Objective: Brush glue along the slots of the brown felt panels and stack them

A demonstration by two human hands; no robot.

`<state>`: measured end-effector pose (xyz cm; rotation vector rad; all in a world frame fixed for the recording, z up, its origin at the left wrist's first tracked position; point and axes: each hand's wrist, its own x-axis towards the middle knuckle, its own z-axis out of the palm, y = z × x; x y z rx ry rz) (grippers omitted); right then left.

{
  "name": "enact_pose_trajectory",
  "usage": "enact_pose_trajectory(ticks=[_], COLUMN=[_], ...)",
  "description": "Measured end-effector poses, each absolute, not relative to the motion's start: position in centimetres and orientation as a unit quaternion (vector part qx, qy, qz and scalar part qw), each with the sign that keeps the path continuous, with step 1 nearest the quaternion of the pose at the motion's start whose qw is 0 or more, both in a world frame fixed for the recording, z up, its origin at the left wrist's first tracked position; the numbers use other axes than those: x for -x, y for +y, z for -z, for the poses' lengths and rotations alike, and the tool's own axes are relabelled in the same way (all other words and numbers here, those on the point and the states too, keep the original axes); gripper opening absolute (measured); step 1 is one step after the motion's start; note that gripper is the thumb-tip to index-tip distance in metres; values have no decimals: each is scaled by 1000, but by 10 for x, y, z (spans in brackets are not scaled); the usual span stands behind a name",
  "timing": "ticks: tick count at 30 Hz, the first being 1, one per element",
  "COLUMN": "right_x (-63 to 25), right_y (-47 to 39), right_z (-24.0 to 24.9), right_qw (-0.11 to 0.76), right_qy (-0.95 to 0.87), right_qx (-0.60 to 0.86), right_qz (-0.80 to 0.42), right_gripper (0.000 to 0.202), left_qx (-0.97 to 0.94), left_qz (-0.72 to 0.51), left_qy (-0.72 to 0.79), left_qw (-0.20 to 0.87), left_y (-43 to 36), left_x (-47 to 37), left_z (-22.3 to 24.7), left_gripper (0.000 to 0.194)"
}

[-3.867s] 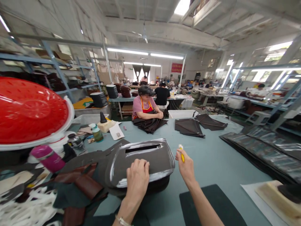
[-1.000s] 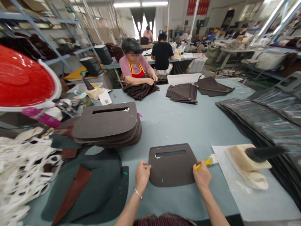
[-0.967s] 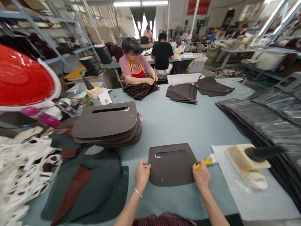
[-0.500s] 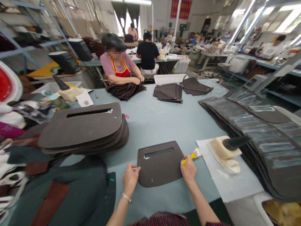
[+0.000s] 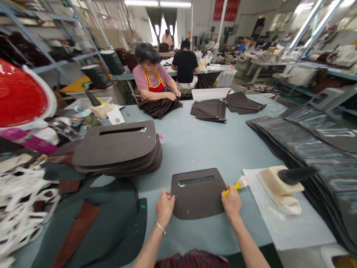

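Observation:
A dark brown leather panel point(image 5: 198, 201) with rounded corners and a long slot near its far edge lies flat on the blue-grey table, with a white smear at the slot's left end. My left hand point(image 5: 165, 206) is closed at the panel's left edge, thumb and fingers pinching it. In my right hand point(image 5: 232, 203) is a yellow-handled brush point(image 5: 237, 185), its pale bristles pointing away to the right. That hand also rests against the panel's right edge. To the right, a cream plastic bottle point(image 5: 275, 182) with a black spout lies on a white sheet point(image 5: 267, 217).
A stack of similar slotted panels point(image 5: 119, 145) stands at left. Overlapping dark pieces point(image 5: 304, 149) with glossy streaks fan out at right. Across the table point(image 5: 184, 149), a co-worker point(image 5: 153, 78) handles dark pieces point(image 5: 158, 107). Folded dark pieces point(image 5: 209, 109) lie near a white tray point(image 5: 209, 93).
The view has turned a little to the left, so everything sits further right in the picture. Both hands stay at the panel's sides, and the brush remains in the right hand.

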<state>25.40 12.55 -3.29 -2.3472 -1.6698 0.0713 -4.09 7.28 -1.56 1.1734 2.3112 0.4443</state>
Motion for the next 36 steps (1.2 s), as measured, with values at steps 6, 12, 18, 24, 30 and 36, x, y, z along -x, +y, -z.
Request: enact_pose_trajectory(ticks=[6, 12, 18, 24, 30, 36], right_x=[-256, -263, -264, -264, -262, -262], right_y=[129, 131, 138, 160, 196, 206], right_z=[34, 35, 39, 41, 37, 19], right_qw=[112, 100, 125, 152, 175, 166], right_qy=[-611, -613, -608, -598, -587, -588], right_qx=[783, 784, 784, 787, 791, 789], right_qz=[18, -5, -12, 0, -2, -60], right_gripper=[22, 24, 21, 20, 21, 30], left_qx=[-446, -441, -454, -467, -472, -478], left_qz=[-187, -201, -219, -233, -247, -258], left_qy=[849, 851, 839, 827, 821, 811], left_qw=[214, 203, 204, 209, 206, 218], left_y=[70, 68, 78, 106, 149, 157], left_x=[37, 37, 35, 35, 34, 38], left_z=[14, 17, 22, 24, 22, 9], left_gripper=[15, 15, 14, 14, 14, 16])
